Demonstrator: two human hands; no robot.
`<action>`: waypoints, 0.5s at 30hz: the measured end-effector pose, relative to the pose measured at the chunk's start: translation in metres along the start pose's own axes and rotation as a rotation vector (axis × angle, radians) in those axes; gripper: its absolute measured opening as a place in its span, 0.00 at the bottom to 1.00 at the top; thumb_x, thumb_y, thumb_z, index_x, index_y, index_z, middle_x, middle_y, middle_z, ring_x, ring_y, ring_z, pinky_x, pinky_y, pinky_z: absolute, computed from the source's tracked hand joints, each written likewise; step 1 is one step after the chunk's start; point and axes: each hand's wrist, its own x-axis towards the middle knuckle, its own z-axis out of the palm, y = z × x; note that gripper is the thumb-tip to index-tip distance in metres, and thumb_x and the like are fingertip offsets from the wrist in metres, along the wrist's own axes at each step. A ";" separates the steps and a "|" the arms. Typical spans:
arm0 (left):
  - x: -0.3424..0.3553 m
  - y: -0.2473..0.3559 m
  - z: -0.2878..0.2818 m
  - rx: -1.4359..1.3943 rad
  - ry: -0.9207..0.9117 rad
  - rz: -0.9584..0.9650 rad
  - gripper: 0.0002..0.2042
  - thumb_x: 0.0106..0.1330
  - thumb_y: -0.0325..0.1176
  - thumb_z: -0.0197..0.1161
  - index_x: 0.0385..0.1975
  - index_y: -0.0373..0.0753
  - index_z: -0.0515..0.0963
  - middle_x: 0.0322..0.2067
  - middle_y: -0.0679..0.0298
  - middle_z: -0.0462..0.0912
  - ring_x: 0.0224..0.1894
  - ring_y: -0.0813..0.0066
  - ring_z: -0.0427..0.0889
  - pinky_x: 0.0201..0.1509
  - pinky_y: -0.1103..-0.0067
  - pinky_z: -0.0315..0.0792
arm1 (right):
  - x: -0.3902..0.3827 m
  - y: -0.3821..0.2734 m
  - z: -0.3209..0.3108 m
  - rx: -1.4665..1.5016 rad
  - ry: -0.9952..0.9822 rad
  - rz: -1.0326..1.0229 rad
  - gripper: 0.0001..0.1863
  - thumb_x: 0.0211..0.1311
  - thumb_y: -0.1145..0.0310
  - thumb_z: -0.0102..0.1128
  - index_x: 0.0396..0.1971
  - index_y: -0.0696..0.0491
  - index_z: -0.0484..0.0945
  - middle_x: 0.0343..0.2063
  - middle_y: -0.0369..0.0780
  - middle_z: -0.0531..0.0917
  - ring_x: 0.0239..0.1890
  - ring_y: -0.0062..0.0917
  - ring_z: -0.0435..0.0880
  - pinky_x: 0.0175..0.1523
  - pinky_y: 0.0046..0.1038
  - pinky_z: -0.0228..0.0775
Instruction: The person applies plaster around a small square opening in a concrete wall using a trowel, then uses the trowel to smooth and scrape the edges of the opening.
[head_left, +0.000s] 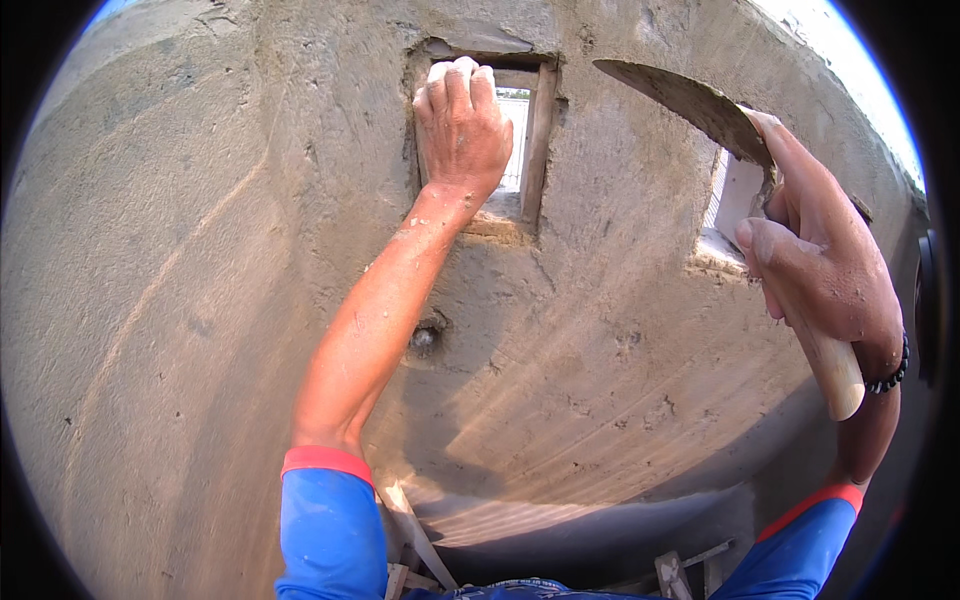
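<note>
My right hand [830, 250] is wrapped round the wooden handle [835, 375] of a trowel. The trowel's mortar-coated blade [690, 98] points up and left, in front of the wall's upper part. At the upper left part of a small window opening, my left hand [463, 125] is closed, its knuckles smeared with pale mortar. Its fingertips are hidden, so I cannot tell what they hold. A wooden window frame [538, 145] lines that opening, and part of it is behind the left hand.
A rough plastered wall [570, 350] fills most of the view. Behind the right hand is a second small opening [737, 195]. A round hole [424, 337] sits below the left opening. Wooden pieces [418, 535] stand at the bottom, beside my left sleeve.
</note>
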 end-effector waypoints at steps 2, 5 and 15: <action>0.002 -0.013 0.008 0.037 0.029 0.065 0.22 0.55 0.26 0.63 0.52 0.36 0.73 0.51 0.57 0.70 0.57 0.57 0.69 0.61 0.59 0.61 | -0.002 0.008 0.001 0.030 -0.024 0.011 0.43 0.51 0.76 0.54 0.72 0.56 0.56 0.20 0.37 0.72 0.14 0.19 0.75 0.19 0.23 0.70; 0.005 -0.019 0.018 0.086 0.089 0.142 0.19 0.56 0.26 0.63 0.51 0.41 0.76 0.49 0.61 0.74 0.55 0.60 0.72 0.59 0.63 0.63 | -0.005 0.019 0.001 0.131 -0.040 0.060 0.44 0.50 0.75 0.55 0.72 0.56 0.55 0.19 0.37 0.72 0.14 0.19 0.74 0.18 0.22 0.68; 0.018 -0.025 0.015 0.182 0.048 0.194 0.08 0.58 0.29 0.63 0.38 0.45 0.79 0.37 0.67 0.75 0.43 0.67 0.75 0.44 0.68 0.66 | -0.013 0.042 0.015 0.244 -0.132 0.133 0.46 0.45 0.70 0.58 0.71 0.57 0.57 0.22 0.38 0.74 0.14 0.16 0.71 0.19 0.20 0.66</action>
